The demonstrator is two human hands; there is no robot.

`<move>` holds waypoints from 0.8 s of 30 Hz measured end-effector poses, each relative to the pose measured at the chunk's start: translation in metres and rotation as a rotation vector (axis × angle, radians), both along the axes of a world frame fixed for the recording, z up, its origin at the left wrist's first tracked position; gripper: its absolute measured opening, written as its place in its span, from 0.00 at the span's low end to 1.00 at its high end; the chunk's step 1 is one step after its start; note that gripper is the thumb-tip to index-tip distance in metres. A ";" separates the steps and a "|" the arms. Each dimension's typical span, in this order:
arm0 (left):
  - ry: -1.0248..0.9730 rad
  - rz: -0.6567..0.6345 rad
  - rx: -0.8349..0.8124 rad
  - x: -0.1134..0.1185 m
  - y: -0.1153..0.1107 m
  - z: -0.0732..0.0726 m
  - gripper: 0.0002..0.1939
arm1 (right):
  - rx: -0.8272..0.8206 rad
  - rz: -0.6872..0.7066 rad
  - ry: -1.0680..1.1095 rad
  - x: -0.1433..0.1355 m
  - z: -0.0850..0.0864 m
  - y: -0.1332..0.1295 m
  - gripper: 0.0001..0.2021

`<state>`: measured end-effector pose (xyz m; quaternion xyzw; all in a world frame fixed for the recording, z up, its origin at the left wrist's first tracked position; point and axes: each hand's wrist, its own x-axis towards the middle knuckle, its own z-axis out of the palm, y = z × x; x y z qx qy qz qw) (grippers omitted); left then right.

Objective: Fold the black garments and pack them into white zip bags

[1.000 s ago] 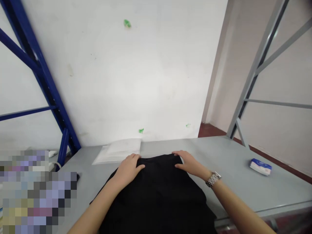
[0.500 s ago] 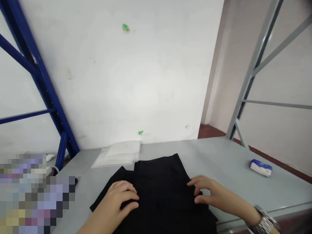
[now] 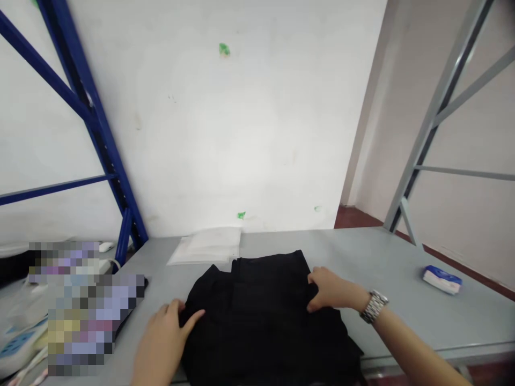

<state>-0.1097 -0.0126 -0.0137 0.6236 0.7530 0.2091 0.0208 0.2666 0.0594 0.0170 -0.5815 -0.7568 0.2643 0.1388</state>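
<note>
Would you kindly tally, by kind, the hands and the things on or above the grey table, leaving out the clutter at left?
Hands: 2 (left hand, right hand)
Black garment: 1
Watch: 1
Blue-and-white pack: 1
White stack: 1
Total: 6

Both hands (image 3: pixel 159 338) (image 3: pixel 332 289) on black cloth (image 3: pixel 265 321)

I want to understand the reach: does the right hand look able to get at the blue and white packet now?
Probably yes, with a stretch: grey tabletop shows between the right hand and the packet, but that hand seems to hold the black cloth.
</note>
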 end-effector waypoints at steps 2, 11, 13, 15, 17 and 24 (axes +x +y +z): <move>0.021 0.012 -0.015 0.002 0.000 0.004 0.19 | -0.057 0.029 0.059 0.002 0.005 -0.001 0.18; -0.186 0.041 0.075 0.009 -0.001 0.026 0.13 | -0.212 -0.062 0.251 0.019 0.010 -0.013 0.19; -0.299 0.036 0.133 0.016 0.001 0.031 0.14 | -0.165 -0.112 0.254 0.006 0.016 -0.010 0.21; -0.447 0.052 0.170 0.024 0.002 0.032 0.15 | -0.104 -0.149 0.251 -0.015 0.022 -0.007 0.22; -0.618 0.076 0.182 0.032 0.000 0.028 0.16 | -0.081 -0.134 0.257 -0.038 0.025 -0.006 0.23; -1.551 -0.001 0.023 0.039 -0.014 0.015 0.23 | -0.010 -0.133 0.138 -0.054 0.012 -0.031 0.11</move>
